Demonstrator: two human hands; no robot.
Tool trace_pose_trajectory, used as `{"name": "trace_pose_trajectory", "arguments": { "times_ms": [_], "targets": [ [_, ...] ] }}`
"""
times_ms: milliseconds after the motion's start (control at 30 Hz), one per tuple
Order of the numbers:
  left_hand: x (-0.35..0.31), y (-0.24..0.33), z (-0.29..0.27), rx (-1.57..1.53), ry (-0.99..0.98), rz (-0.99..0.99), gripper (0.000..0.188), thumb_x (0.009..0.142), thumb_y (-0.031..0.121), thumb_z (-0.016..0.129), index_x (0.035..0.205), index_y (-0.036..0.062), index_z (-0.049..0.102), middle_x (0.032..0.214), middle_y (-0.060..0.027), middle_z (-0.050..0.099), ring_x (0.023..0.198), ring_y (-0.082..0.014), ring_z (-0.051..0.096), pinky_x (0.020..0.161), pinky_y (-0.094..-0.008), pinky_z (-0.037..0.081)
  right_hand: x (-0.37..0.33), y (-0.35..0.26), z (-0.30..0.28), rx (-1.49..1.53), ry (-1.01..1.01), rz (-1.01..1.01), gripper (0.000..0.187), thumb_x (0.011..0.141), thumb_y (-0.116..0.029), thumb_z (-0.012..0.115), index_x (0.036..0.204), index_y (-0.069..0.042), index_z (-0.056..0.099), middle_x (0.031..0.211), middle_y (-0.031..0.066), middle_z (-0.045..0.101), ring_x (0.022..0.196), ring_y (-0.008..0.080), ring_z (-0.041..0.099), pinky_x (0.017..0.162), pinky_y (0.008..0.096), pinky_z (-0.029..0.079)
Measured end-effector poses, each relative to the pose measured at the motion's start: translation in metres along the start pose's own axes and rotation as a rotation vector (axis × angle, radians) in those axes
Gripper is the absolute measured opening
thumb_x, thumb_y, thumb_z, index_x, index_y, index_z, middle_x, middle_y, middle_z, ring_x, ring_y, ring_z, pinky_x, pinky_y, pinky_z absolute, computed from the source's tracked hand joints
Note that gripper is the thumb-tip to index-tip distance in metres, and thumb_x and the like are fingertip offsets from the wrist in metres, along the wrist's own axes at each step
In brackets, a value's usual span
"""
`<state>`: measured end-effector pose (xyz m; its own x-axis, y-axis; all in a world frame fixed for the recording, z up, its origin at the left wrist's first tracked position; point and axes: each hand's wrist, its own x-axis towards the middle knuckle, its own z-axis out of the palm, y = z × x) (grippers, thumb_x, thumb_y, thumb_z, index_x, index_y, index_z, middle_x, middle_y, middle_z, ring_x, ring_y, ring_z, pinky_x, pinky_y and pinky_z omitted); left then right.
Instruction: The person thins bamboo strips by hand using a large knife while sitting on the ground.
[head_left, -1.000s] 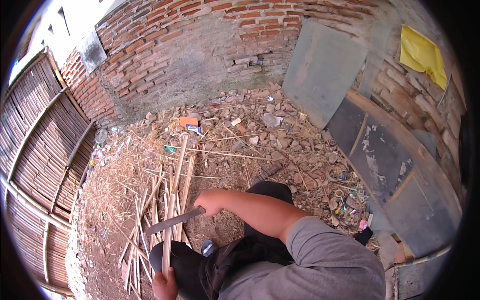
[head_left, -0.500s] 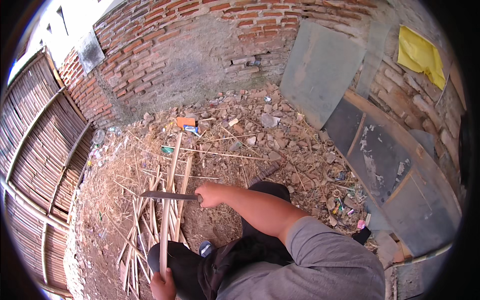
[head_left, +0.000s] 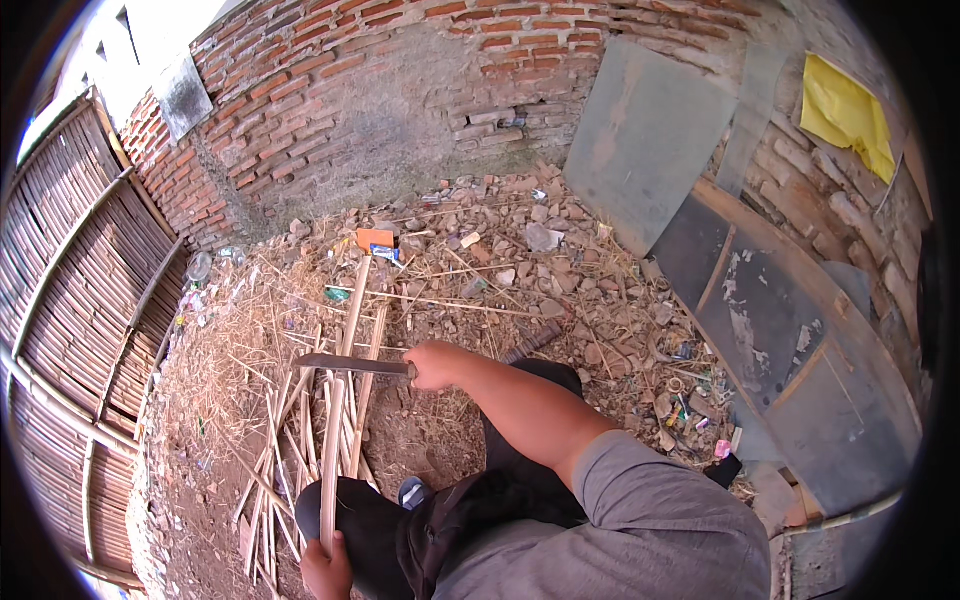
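Observation:
My right hand (head_left: 437, 364) grips the handle of a long dark machete (head_left: 345, 364), its blade pointing left and lying level across the top of a bamboo stick (head_left: 331, 450). My left hand (head_left: 325, 568), at the lower edge, holds the near end of that pale stick, which stands nearly upright in front of me. More split bamboo strips (head_left: 290, 450) lie in a loose heap on the ground around it. A longer bamboo pole (head_left: 354, 310) stretches away from the heap toward the rubble.
A woven bamboo fence (head_left: 70, 330) runs along the left. A brick wall (head_left: 400, 90) stands behind a spread of broken rubble (head_left: 540, 270). Grey boards (head_left: 760, 330) lean at the right, with a yellow cloth (head_left: 845, 110) above. Dry straw covers the dirt.
The machete has swung up from a low tilted position to level at the stick's top. My left hand has kept its hold on the stick.

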<state>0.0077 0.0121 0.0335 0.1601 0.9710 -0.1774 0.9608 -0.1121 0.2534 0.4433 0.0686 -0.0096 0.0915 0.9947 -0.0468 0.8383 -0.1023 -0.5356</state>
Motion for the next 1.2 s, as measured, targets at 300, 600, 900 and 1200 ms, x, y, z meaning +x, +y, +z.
{"name": "trace_pose_trajectory", "arguments": {
  "times_ms": [300, 600, 900, 1200],
  "targets": [
    [0.0, -0.003, 0.001, -0.033, 0.026, -0.019, 0.076, 0.092, 0.068, 0.05, 0.124, 0.001, 0.067, 0.111, -0.0311, 0.069, 0.108, -0.0486, 0.066, 0.092, -0.0558, 0.051, -0.007, -0.026, 0.005, -0.074, -0.107, -0.127, 0.035, 0.075, -0.024, 0.074, 0.107, -0.011, 0.071, 0.096, 0.0161, 0.071, 0.095, 0.0355, 0.069, 0.08, 0.0485, 0.055],
    [0.001, 0.001, 0.001, -0.069, 0.017, 0.004, 0.078, 0.092, 0.069, 0.05, 0.125, 0.0, 0.067, 0.111, -0.0326, 0.068, 0.109, -0.05, 0.064, 0.094, -0.056, 0.05, -0.008, -0.011, -0.004, -0.046, -0.041, -0.002, 0.031, 0.073, -0.02, 0.072, 0.102, -0.012, 0.072, 0.094, 0.0142, 0.071, 0.092, 0.035, 0.069, 0.076, 0.0495, 0.055],
    [0.005, -0.005, 0.004, -0.038, 0.0, -0.003, 0.075, 0.092, 0.067, 0.051, 0.124, 0.0004, 0.067, 0.108, -0.0316, 0.069, 0.105, -0.0491, 0.066, 0.091, -0.0569, 0.051, -0.01, -0.035, 0.015, -0.118, -0.148, -0.195, 0.032, 0.074, -0.019, 0.071, 0.106, -0.013, 0.072, 0.098, 0.0141, 0.071, 0.096, 0.0354, 0.069, 0.082, 0.0492, 0.055],
    [0.003, -0.003, 0.005, -0.049, 0.035, 0.039, 0.073, 0.093, 0.066, 0.051, 0.129, 0.0039, 0.065, 0.108, -0.0302, 0.07, 0.105, -0.0481, 0.067, 0.09, -0.0561, 0.051, -0.01, -0.02, 0.002, -0.079, -0.07, -0.061, 0.031, 0.077, -0.023, 0.072, 0.107, -0.015, 0.072, 0.095, 0.0132, 0.072, 0.095, 0.0345, 0.069, 0.08, 0.0502, 0.055]
  ]
}}
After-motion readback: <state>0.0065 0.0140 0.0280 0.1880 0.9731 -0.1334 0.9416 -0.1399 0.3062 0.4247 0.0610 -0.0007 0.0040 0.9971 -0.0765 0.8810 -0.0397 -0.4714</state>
